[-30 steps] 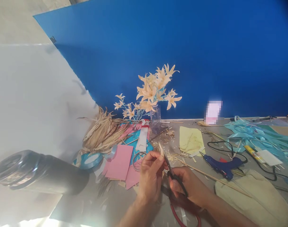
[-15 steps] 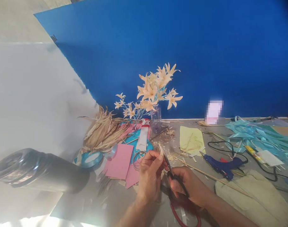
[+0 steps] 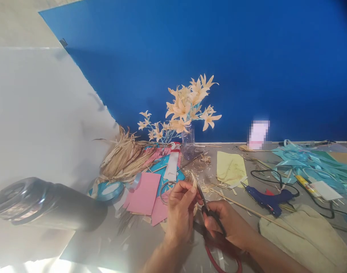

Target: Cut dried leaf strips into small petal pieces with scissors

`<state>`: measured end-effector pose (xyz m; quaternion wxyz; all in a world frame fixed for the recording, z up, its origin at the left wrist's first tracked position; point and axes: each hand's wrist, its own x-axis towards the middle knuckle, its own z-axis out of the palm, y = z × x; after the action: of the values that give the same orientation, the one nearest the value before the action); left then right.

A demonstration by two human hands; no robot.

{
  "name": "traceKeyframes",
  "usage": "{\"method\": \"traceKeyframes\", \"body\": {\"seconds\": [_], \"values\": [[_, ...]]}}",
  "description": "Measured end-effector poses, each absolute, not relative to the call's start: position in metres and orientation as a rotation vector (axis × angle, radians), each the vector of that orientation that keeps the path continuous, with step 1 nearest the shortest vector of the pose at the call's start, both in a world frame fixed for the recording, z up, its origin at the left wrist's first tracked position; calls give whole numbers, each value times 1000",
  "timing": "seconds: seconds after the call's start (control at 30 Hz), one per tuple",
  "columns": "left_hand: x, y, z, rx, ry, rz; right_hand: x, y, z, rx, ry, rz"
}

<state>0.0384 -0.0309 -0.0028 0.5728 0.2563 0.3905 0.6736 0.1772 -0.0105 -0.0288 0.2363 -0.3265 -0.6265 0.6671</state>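
My left hand (image 3: 180, 212) pinches a small pale strip of dried leaf (image 3: 194, 182) between thumb and fingers. My right hand (image 3: 226, 223) grips black-handled scissors (image 3: 208, 206), whose blades point up and left, right against the strip. Both hands are low at the centre, above the grey table (image 3: 139, 242). Just beyond them lie pink paper sheets (image 3: 143, 193) and a wire ring (image 3: 165, 189).
A small vase of cream paper flowers (image 3: 187, 110) stands against the blue backdrop (image 3: 219, 57). Dried husks (image 3: 124, 157) and a blue ribbon roll (image 3: 109, 190) lie left; a dark cylinder (image 3: 45, 206) lies further left. Right: yellow paper (image 3: 230, 167), blue glue gun (image 3: 266, 197), skewer (image 3: 261, 214), light-blue ribbons (image 3: 310, 161), cloth (image 3: 306, 237).
Hardly anything has moved; the view shifted slightly, and both hands keep their hold on the strip and scissors.
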Motion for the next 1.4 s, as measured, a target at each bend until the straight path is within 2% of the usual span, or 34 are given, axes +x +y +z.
{"method": "traceKeyframes", "body": {"seconds": [0.63,0.77,1.03,1.4], "values": [[27,-34,-1,728,978,1565,180,-11,-28,-880,-1766,1907],[23,-35,-3,644,953,1526,180,-7,-28,-919,-1699,1960],[22,-34,-6,571,906,1497,183,-3,-39,-699,-1664,1984],[31,-32,-8,501,870,1502,179,-9,-37,-751,-1702,1932]]}}
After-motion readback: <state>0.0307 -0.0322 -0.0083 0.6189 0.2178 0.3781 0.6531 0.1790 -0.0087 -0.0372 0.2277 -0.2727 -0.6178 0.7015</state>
